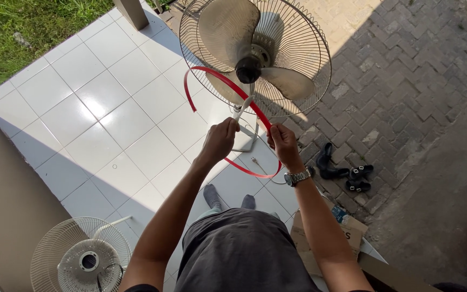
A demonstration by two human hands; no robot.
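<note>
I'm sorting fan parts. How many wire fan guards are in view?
2. One rear guard is behind the blades on the standing fan, past the hands. The other guard lies on the floor at lower left. More may be out of frame.

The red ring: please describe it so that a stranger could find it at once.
Start at the standing fan with beige blades above the white tiled floor. Just below its hub, both hands grip a thin red plastic ring. It is the only red thing.

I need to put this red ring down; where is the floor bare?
Bare white tiles lie left of the standing fan, up to the grass. It is crowded lower left by the loose fan grille, and on the right by sandals and cardboard box.
</note>
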